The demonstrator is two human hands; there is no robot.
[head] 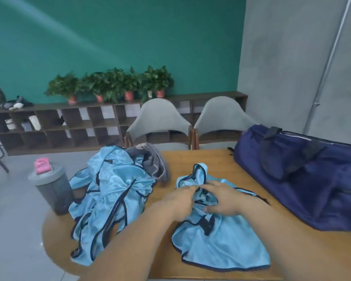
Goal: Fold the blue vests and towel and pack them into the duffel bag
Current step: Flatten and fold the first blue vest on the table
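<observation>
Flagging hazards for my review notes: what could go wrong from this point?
The pile of vests lies loose near the table edge, so pulling one out may drag others off. The bottle stands beside that pile, close to the edge, and could tip.

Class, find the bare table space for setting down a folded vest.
Bare table shows between towel and bag at the far edge, and at the near right corner beside the bag. The left is crowded: vest pile and cup.
</observation>
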